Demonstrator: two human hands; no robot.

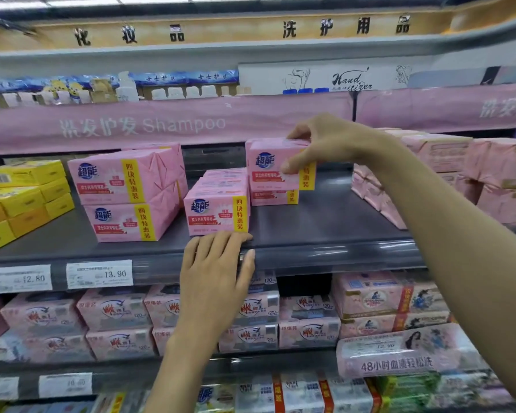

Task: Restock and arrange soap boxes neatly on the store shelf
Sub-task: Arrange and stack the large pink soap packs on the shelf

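On the dark middle shelf stand pink soap boxes with yellow side bands. My right hand grips the top box of a stack toward the back, thumb on its front and fingers over its top edge. Another box lies under it. A single pink box stands at the shelf's front edge, with more lined up behind it. My left hand rests on the shelf lip just below that box, fingers straight. A two-high pink stack stands to the left.
Yellow soap boxes are piled at the shelf's far left, and pale pink packs at the right. Price tags sit on the shelf lip. The shelf below holds pink soap packs. A pink Shampoo banner hangs above.
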